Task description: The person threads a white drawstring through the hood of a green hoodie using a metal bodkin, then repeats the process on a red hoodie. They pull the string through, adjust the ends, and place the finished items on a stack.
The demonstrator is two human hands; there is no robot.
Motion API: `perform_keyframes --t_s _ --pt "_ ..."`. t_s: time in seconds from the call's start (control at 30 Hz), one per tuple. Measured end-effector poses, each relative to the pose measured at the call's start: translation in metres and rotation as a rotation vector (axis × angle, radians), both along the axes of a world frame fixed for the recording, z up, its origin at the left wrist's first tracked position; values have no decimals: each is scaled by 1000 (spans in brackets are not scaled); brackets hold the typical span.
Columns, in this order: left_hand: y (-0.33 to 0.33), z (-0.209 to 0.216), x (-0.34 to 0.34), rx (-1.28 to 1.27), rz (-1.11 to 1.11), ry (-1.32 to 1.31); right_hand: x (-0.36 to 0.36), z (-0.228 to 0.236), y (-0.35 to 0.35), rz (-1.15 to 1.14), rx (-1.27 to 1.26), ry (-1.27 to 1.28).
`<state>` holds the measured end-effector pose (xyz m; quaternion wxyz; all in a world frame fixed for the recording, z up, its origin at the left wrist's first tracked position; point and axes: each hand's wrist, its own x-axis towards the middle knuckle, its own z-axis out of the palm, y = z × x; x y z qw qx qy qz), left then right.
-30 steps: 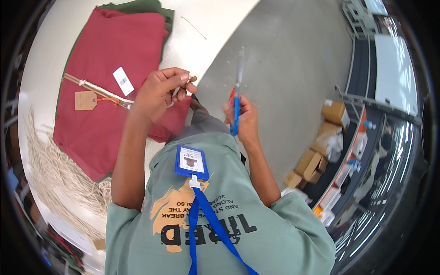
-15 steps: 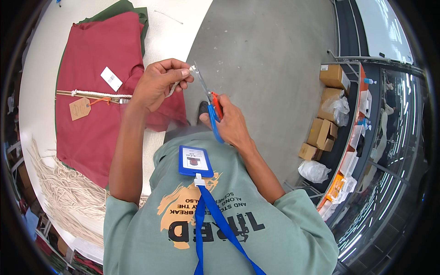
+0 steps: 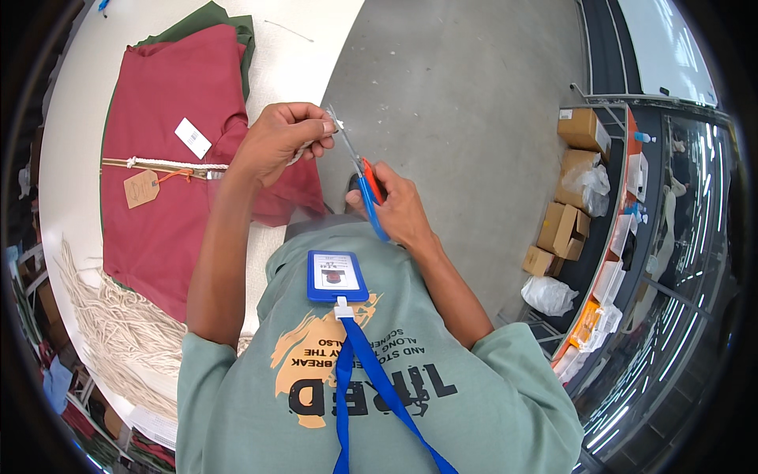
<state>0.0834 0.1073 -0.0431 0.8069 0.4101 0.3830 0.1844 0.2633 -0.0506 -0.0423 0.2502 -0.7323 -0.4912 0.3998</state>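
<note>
My left hand [image 3: 288,138] pinches the end of a white cord [image 3: 298,155] between thumb and forefinger. In my right hand [image 3: 401,207] are scissors [image 3: 365,180] with blue and red handles, their blades pointing up beside the cord's tip and closed or nearly so. A red garment [image 3: 178,103] lies on the white table [image 3: 304,47] to the left, partly under my left forearm. Across it runs a zip with white cord [image 3: 178,165]. A brown tag [image 3: 141,189] hangs there by an orange string, and a white label [image 3: 192,138] lies above.
Dark green cloth [image 3: 209,17] lies under the red garment. A heap of loose cream cords [image 3: 118,336] spreads at the table's near left. Across the grey floor [image 3: 450,87], cardboard boxes [image 3: 562,229] and plastic bags [image 3: 549,295] fill a shelf at the right.
The scissor blades have shifted slightly and look closer together at the cord's tip. Both hands have stayed in nearly the same place.
</note>
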Motion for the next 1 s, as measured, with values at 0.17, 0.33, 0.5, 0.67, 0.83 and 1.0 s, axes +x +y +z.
perform_keyframes --t_s 0.17,0.33,0.5,0.67,0.83,1.0 --pt "3 2 3 -4 -17 13 0 -3 1 -18 5 64" --pt "8 3 4 3 -42 24 0 -7 1 -34 -5 122" --pt "12 1 9 43 -70 62 1 -13 -2 -37 32 60" --pt "17 -2 10 31 -66 66 -3 -20 -8 -187 81 155" --pt "17 -1 -2 12 -20 -13 1 -33 -4 -287 116 182" --pt "14 8 -27 5 126 -94 2 -38 2 -387 -8 269"
